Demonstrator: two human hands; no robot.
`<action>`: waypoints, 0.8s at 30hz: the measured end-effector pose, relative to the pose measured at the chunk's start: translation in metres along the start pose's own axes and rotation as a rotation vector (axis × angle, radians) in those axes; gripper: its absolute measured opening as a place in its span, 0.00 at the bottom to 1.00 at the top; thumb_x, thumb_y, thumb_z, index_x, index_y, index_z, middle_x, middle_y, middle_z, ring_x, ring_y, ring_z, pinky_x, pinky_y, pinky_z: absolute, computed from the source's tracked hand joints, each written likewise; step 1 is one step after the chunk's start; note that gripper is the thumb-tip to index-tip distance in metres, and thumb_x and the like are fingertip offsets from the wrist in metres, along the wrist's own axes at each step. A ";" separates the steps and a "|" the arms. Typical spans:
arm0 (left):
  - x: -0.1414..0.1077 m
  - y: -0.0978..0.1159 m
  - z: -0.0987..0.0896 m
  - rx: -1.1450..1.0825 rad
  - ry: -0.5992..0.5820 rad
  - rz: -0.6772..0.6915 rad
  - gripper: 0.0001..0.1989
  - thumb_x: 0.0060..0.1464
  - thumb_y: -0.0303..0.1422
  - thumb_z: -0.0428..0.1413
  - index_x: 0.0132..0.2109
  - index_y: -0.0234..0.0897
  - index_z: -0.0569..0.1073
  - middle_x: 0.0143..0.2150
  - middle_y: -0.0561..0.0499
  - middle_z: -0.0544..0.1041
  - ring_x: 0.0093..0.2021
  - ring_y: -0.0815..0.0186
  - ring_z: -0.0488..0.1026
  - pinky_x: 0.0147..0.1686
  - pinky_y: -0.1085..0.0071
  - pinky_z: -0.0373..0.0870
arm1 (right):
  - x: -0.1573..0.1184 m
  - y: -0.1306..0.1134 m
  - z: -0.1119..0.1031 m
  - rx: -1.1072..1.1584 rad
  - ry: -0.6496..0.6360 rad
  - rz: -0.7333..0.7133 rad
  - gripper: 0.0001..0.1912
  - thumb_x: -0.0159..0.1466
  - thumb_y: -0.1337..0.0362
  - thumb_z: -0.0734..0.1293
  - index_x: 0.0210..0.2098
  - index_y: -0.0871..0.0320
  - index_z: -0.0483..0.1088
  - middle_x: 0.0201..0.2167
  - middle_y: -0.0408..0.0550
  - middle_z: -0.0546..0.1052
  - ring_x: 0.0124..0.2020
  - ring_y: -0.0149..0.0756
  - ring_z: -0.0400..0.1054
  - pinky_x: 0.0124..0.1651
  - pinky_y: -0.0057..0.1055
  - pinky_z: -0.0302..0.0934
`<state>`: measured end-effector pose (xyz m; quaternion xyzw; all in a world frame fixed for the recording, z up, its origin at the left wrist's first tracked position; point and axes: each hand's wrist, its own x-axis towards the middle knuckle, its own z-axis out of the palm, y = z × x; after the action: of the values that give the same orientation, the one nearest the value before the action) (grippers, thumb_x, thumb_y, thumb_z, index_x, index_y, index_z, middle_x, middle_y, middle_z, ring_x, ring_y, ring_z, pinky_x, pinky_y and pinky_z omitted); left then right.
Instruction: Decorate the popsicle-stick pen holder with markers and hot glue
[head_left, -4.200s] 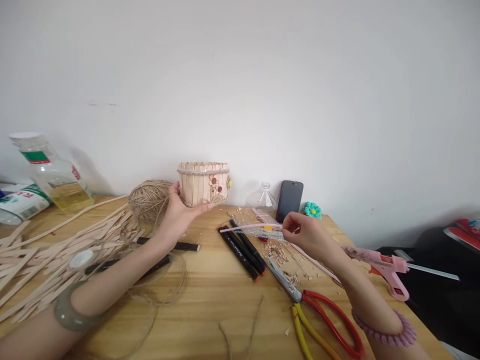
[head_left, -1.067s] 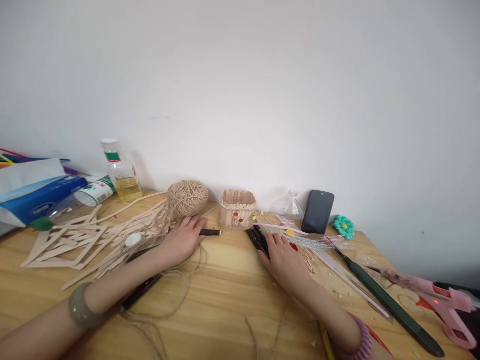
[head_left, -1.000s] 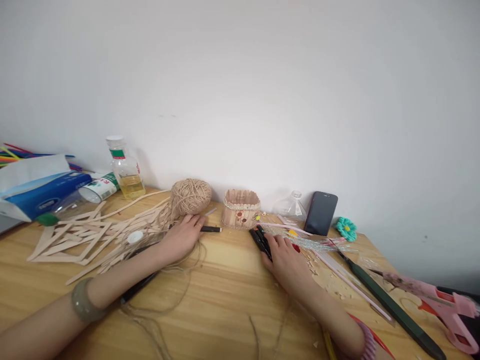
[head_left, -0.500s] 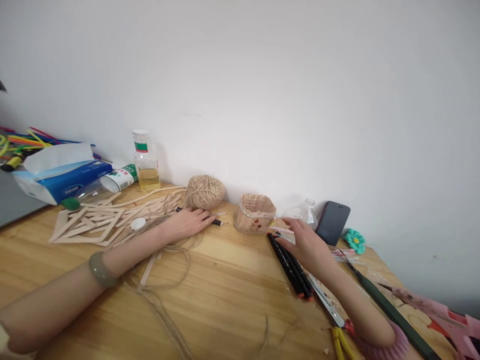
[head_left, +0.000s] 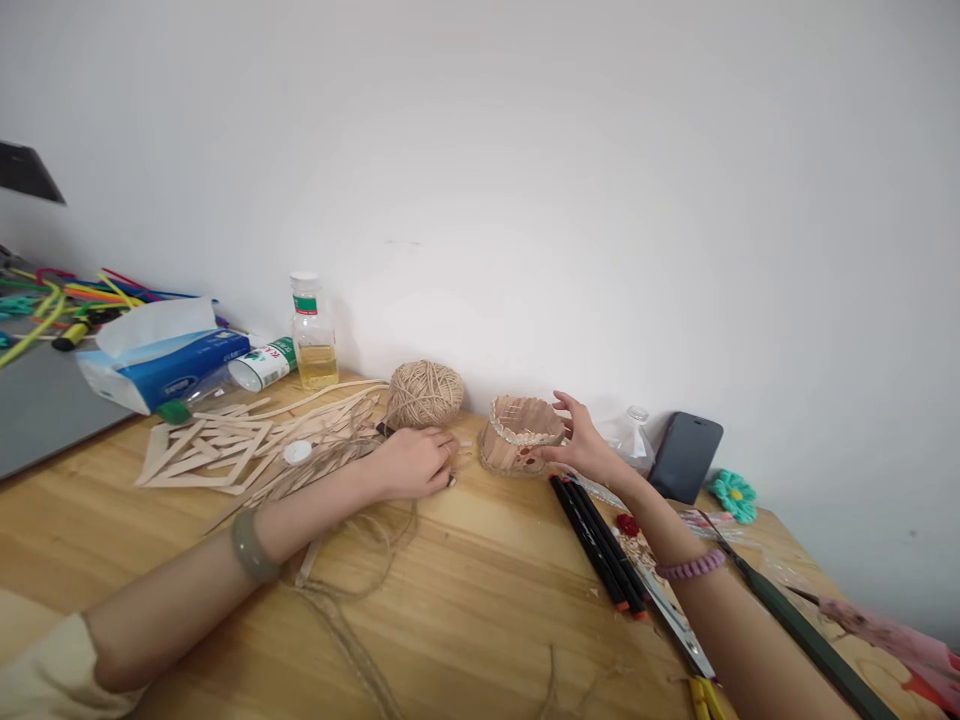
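Note:
My left hand [head_left: 420,462] has its fingers together over a black marker [head_left: 382,428] beside a ball of twine [head_left: 426,393]; the marker's ends show on either side of it. A small woven-edged basket of wood strips [head_left: 517,458], with brown dots on its front, stands near the wall. At its right side is my right hand [head_left: 589,445], fingers apart, the thumb by the front and the other fingertips near the back rim. Several black markers [head_left: 596,550] lie just in front of that hand.
Left: loose wood strips [head_left: 196,462], a tissue pack [head_left: 187,370] and a jar of yellow liquid [head_left: 318,366]. Right: a phone [head_left: 685,456], a teal flower [head_left: 734,496], scissors [head_left: 679,625], a dark green tool [head_left: 802,625] and a pink glue gun [head_left: 892,635].
My right hand has moved up and left to the basket's side. My left fingers have curled in over the marker. The view has shifted slightly left.

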<state>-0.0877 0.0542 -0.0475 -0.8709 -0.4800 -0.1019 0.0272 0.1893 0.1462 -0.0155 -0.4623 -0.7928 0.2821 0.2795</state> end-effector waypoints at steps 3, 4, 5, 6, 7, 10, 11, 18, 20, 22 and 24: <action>0.010 0.009 0.007 -0.061 -0.050 0.002 0.28 0.61 0.40 0.47 0.61 0.22 0.62 0.62 0.28 0.63 0.62 0.46 0.62 0.58 0.53 0.60 | 0.001 -0.005 0.001 0.086 -0.029 -0.002 0.51 0.40 0.58 0.77 0.60 0.55 0.55 0.60 0.56 0.60 0.59 0.50 0.59 0.62 0.46 0.52; 0.011 0.012 0.008 -0.082 -0.081 0.012 0.30 0.60 0.41 0.48 0.61 0.20 0.61 0.63 0.26 0.60 0.63 0.44 0.59 0.59 0.51 0.59 | 0.002 -0.007 0.002 0.112 -0.024 0.000 0.49 0.39 0.59 0.78 0.58 0.55 0.59 0.58 0.54 0.63 0.60 0.50 0.58 0.63 0.46 0.50; 0.010 0.015 0.007 -0.105 -0.116 0.028 0.30 0.60 0.41 0.49 0.61 0.19 0.61 0.64 0.25 0.58 0.64 0.44 0.57 0.60 0.51 0.57 | 0.003 -0.009 0.002 0.140 -0.011 0.006 0.47 0.37 0.61 0.79 0.55 0.55 0.62 0.56 0.53 0.65 0.60 0.50 0.57 0.64 0.46 0.47; 0.009 0.018 0.005 -0.131 -0.151 0.050 0.30 0.60 0.40 0.50 0.62 0.19 0.60 0.65 0.25 0.57 0.65 0.44 0.56 0.60 0.51 0.56 | 0.004 -0.010 0.002 0.172 0.011 0.018 0.46 0.36 0.61 0.79 0.54 0.55 0.64 0.55 0.53 0.66 0.60 0.51 0.57 0.64 0.47 0.47; 0.007 0.022 0.001 -0.162 -0.185 0.081 0.30 0.60 0.38 0.50 0.62 0.20 0.60 0.65 0.27 0.56 0.65 0.45 0.56 0.61 0.53 0.56 | 0.004 -0.011 0.001 0.209 0.037 0.034 0.45 0.36 0.61 0.79 0.53 0.55 0.64 0.55 0.53 0.67 0.60 0.52 0.57 0.64 0.48 0.47; 0.004 0.029 -0.011 -0.272 -0.270 0.202 0.28 0.57 0.37 0.55 0.62 0.31 0.63 0.66 0.39 0.60 0.65 0.57 0.58 0.63 0.67 0.55 | 0.004 -0.012 -0.007 0.360 0.120 0.092 0.45 0.40 0.57 0.79 0.56 0.53 0.61 0.54 0.51 0.68 0.57 0.50 0.61 0.60 0.47 0.55; 0.006 0.030 -0.014 -0.307 -0.285 0.230 0.26 0.57 0.38 0.55 0.61 0.35 0.65 0.65 0.44 0.63 0.64 0.61 0.60 0.62 0.73 0.55 | 0.003 -0.011 -0.011 0.421 0.146 0.111 0.45 0.42 0.56 0.78 0.57 0.51 0.59 0.54 0.50 0.69 0.56 0.49 0.64 0.59 0.46 0.58; 0.051 0.028 0.011 -0.362 -0.181 -0.058 0.33 0.63 0.42 0.43 0.64 0.17 0.52 0.66 0.23 0.53 0.68 0.46 0.49 0.63 0.49 0.49 | -0.009 -0.023 -0.018 0.782 0.210 0.180 0.32 0.46 0.54 0.76 0.48 0.52 0.66 0.47 0.49 0.75 0.47 0.42 0.71 0.46 0.36 0.69; 0.062 0.030 0.022 -0.363 -0.192 -0.104 0.36 0.62 0.44 0.43 0.64 0.14 0.50 0.66 0.18 0.48 0.68 0.39 0.44 0.60 0.40 0.47 | -0.012 -0.028 -0.016 0.843 0.210 0.191 0.27 0.47 0.53 0.75 0.44 0.54 0.68 0.46 0.48 0.76 0.46 0.42 0.72 0.45 0.35 0.69; 0.068 0.032 0.027 -0.381 -0.223 -0.073 0.38 0.59 0.47 0.47 0.64 0.16 0.53 0.66 0.18 0.47 0.67 0.36 0.44 0.59 0.38 0.49 | -0.015 -0.030 -0.017 0.892 0.220 0.204 0.24 0.48 0.53 0.75 0.41 0.54 0.69 0.44 0.47 0.77 0.45 0.41 0.72 0.44 0.34 0.69; 0.070 0.030 0.027 -0.407 -0.245 0.006 0.36 0.54 0.48 0.54 0.61 0.24 0.61 0.66 0.24 0.54 0.66 0.38 0.51 0.59 0.45 0.55 | -0.018 -0.030 -0.019 0.929 0.231 0.228 0.21 0.49 0.53 0.74 0.40 0.53 0.70 0.43 0.46 0.78 0.45 0.42 0.72 0.43 0.34 0.69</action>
<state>-0.0217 0.1004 -0.0582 -0.8657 -0.4469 -0.0899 -0.2069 0.1925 0.1216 0.0156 -0.4009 -0.4914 0.5816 0.5094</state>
